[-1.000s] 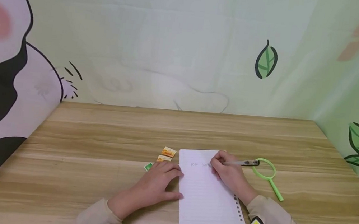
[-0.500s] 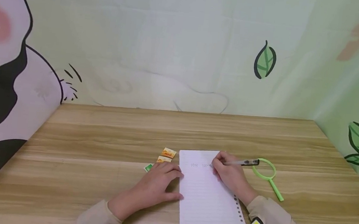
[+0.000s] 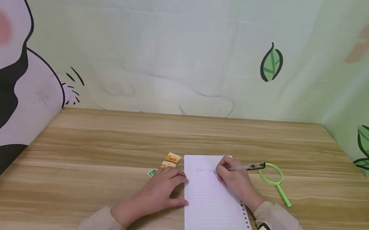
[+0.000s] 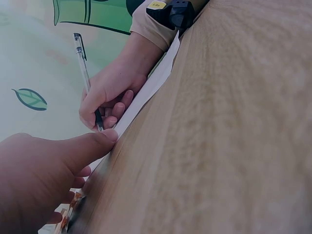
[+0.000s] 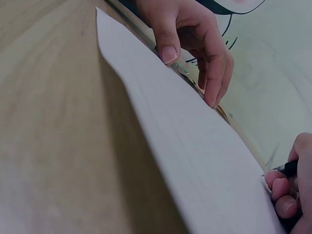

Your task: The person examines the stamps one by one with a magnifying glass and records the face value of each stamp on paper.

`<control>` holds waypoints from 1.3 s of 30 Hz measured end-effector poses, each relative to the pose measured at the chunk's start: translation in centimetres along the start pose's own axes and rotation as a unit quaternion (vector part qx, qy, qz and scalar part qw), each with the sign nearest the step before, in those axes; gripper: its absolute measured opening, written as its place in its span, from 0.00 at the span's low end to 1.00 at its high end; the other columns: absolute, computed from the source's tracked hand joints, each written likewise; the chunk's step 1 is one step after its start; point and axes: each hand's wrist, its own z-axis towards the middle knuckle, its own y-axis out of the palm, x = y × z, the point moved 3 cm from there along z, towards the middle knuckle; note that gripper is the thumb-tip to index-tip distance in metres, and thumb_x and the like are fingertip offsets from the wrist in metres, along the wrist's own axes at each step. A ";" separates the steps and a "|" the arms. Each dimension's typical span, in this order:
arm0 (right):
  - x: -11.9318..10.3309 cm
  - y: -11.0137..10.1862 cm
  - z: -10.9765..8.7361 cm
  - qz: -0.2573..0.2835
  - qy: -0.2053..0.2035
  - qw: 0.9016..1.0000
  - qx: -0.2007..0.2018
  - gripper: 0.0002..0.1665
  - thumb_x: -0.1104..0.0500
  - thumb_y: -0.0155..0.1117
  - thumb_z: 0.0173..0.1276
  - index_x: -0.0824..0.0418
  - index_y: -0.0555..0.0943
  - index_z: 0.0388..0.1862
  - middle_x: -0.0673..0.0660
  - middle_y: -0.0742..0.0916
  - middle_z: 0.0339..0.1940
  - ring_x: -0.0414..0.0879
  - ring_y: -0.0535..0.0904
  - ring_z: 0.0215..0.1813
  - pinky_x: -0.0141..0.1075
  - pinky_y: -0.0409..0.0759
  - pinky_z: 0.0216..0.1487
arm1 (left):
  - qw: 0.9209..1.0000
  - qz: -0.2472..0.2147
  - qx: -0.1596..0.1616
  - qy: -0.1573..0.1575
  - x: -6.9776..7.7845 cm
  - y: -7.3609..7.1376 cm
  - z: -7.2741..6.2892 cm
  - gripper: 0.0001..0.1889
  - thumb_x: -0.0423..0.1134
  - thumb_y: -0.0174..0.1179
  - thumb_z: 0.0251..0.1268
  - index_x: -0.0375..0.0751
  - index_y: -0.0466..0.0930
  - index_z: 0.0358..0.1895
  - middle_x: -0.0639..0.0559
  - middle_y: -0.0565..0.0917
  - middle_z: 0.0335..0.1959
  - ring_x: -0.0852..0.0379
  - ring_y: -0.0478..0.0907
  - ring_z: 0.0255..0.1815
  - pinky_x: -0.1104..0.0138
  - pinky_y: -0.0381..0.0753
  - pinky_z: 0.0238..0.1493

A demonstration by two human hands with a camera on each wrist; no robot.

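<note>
A sheet of lined white paper [image 3: 214,206] with punched holes along its right edge lies on the wooden table. My right hand [image 3: 236,179] pinches a pen [image 3: 246,167], its tip down at the short handwriting [image 3: 204,170] near the top of the sheet. In the left wrist view the pen [image 4: 82,63] tilts up out of the fist, clear barrel and cap end showing. My left hand [image 3: 160,188] rests along the paper's left edge, thumb and fingertips at the margin. The right wrist view shows that left hand [image 5: 200,44] with its fingers spread and relaxed.
Two small orange-and-white packets [image 3: 173,158] and a green one [image 3: 152,172] lie beyond my left hand, partly covered by it. A light green magnifying glass [image 3: 277,183] lies right of the paper. A painted cloth wall [image 3: 177,55] stands behind the table [image 3: 102,136].
The pen tip and right hand shift slightly over the writing, and a further mark shows at the end of the line. The left hand stays in place. The head view tips up slightly.
</note>
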 end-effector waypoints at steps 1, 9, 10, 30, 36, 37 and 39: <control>0.0 0.0 0.0 0.002 0.001 1.000 0.001 0.09 0.62 0.54 0.67 0.60 0.75 0.26 0.52 0.78 0.18 0.42 0.72 0.23 0.29 0.70 0.27 | 1.000 0.001 0.001 0.000 0.0 0.0 0.0 0.28 0.57 0.70 0.50 0.43 0.81 0.50 0.52 0.79 0.53 0.53 0.73 0.58 0.56 0.70 0.64; 0.1 -0.1 0.2 0.011 0.016 1.000 0.014 0.09 0.62 0.53 0.67 0.62 0.75 0.27 0.52 0.78 0.18 0.42 0.72 0.20 0.29 0.70 0.24 | 1.000 0.001 0.005 0.002 -0.1 -0.1 0.1 0.28 0.57 0.70 0.49 0.43 0.81 0.49 0.52 0.79 0.52 0.53 0.73 0.58 0.56 0.69 0.65; 0.0 -0.1 0.2 0.009 0.016 1.000 0.014 0.09 0.62 0.53 0.67 0.62 0.75 0.27 0.52 0.78 0.18 0.42 0.72 0.20 0.29 0.70 0.24 | 1.000 0.002 0.006 0.002 -0.1 -0.1 0.1 0.28 0.57 0.70 0.49 0.43 0.81 0.49 0.52 0.79 0.52 0.53 0.73 0.58 0.56 0.69 0.65; -0.2 -0.5 0.0 0.023 0.042 0.998 0.039 0.08 0.64 0.52 0.65 0.64 0.75 0.26 0.53 0.78 0.16 0.42 0.71 0.16 0.30 0.68 0.19 | 1.000 0.004 0.007 0.005 0.1 -0.3 0.0 0.27 0.57 0.69 0.50 0.43 0.81 0.49 0.53 0.79 0.52 0.53 0.73 0.57 0.56 0.69 0.65; 0.1 -0.4 0.1 0.047 0.044 0.997 0.040 0.09 0.62 0.52 0.68 0.64 0.76 0.29 0.53 0.77 0.16 0.42 0.71 0.16 0.30 0.68 0.19 | 1.000 0.001 0.004 0.005 0.0 -0.1 0.0 0.27 0.57 0.69 0.51 0.44 0.81 0.49 0.53 0.79 0.52 0.54 0.73 0.57 0.56 0.69 0.66; 0.1 -0.4 0.1 0.051 0.044 0.997 0.039 0.09 0.62 0.52 0.68 0.64 0.76 0.29 0.52 0.77 0.16 0.42 0.71 0.15 0.30 0.68 0.19 | 1.000 0.001 0.003 0.004 0.0 -0.1 0.0 0.26 0.56 0.69 0.51 0.44 0.81 0.49 0.53 0.79 0.52 0.54 0.73 0.57 0.56 0.69 0.66; 0.0 -0.4 0.1 0.060 0.041 0.997 0.033 0.10 0.60 0.53 0.70 0.64 0.76 0.30 0.52 0.76 0.15 0.41 0.69 0.15 0.29 0.66 0.18 | 1.000 0.002 0.002 0.004 0.0 0.0 0.0 0.26 0.56 0.69 0.51 0.44 0.81 0.49 0.53 0.79 0.52 0.54 0.73 0.57 0.56 0.69 0.66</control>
